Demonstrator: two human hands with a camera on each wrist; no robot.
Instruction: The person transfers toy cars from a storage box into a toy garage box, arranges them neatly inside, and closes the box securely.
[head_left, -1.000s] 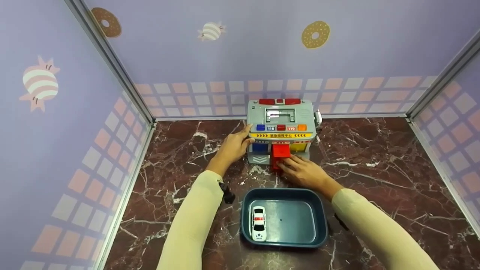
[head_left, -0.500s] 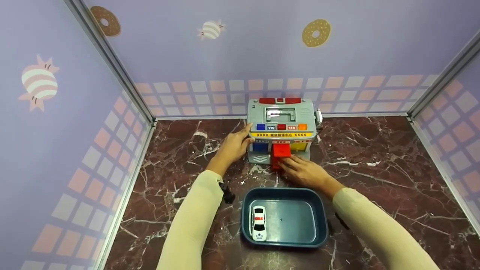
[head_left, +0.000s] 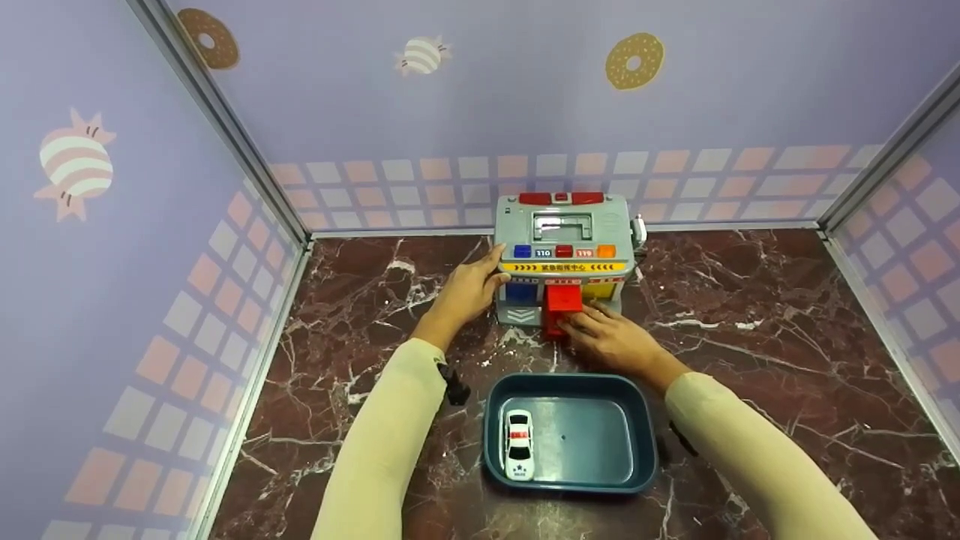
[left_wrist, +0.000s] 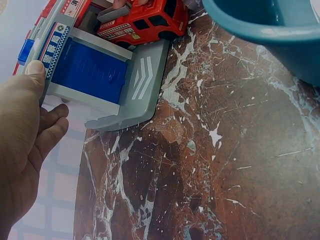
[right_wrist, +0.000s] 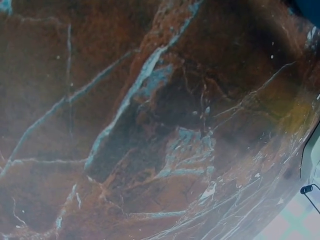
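Observation:
A grey toy rescue station stands against the back wall, with a blue door at the left and a yellow one at the right. My left hand holds its left side, thumb at the front edge and fingers along the side wall. At the middle bay, my right hand grips a red toy fire truck from the right. The truck's rear overlaps the bay opening, and its front sticks out over the ramp. In the left wrist view, fingertips rest on the fire truck beside its grey ladder. The right wrist view leaves the right hand out.
Between the forearms sits a dark teal plastic basin, holding a white toy police car at its left side. Brown marble tabletop surrounds them. Purple patterned walls close off the back and both sides.
The head view has tilted very slightly. Both hands keep their places on the station and the fire truck, with barely any visible movement.

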